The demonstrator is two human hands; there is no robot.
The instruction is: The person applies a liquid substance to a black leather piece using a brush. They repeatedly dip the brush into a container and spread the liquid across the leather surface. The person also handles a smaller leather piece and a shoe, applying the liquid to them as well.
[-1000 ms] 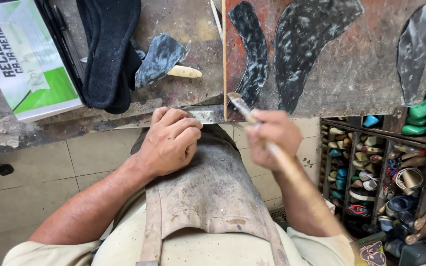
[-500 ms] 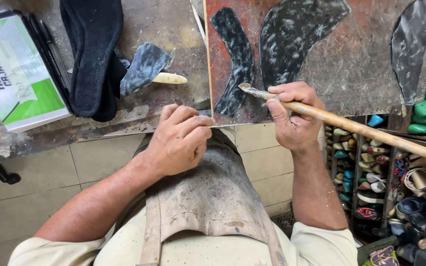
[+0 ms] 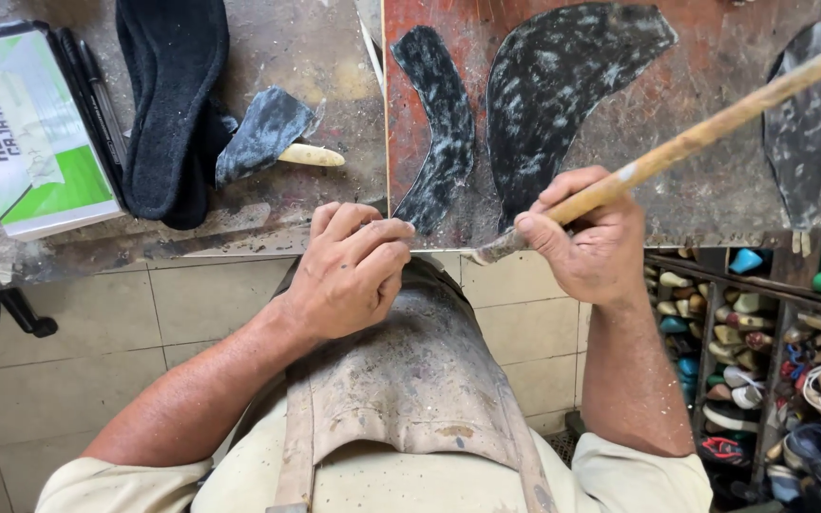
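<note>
My right hand (image 3: 591, 242) grips a long wooden-handled brush (image 3: 705, 128), its handle slanting up to the right and its bristle end at the near edge of a reddish board (image 3: 715, 190). On that board lie dark, glue-streaked leather pieces: a narrow curved one (image 3: 439, 128) and a broad one (image 3: 563, 81). My left hand (image 3: 349, 271) is curled with its fingertips at the board's near left corner; whether it pinches something I cannot tell. A stained leather apron (image 3: 410, 380) covers my lap.
On the worn workbench (image 3: 239, 228) to the left lie a black insole (image 3: 168, 95), a grey leather scrap (image 3: 263, 133) on a pale tool, and a green and white receipt pad (image 3: 26, 123). Shelves of shoe lasts (image 3: 762, 361) stand at the right over tiled floor.
My right hand has swung the brush so its handle points up to the right, and the bristle end has come down to the board's near edge. My left hand stayed at the corner.
</note>
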